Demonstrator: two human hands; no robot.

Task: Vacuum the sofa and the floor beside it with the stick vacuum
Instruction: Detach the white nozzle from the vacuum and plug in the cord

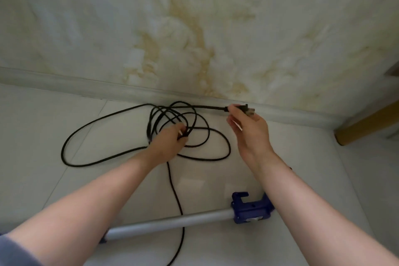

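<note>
The stick vacuum lies flat on the white tiled floor, its silver tube (pixel 172 221) running left to right and ending in a blue fitting (pixel 251 208). Its black power cord (pixel 90 126) sprawls in loose loops on the floor near the wall. My left hand (pixel 169 141) grips a bunch of the coiled loops. My right hand (pixel 248 127) pinches the black plug (pixel 246 109) at the cord's end, prongs pointing right, held just above the skirting board. The sofa is out of view.
A marbled cream wall (pixel 194 28) with a grey skirting board (pixel 86 86) stands straight ahead. A wooden furniture leg (pixel 364 125) slants down at the right edge. Open tiled floor (pixel 32 136) stretches to the left.
</note>
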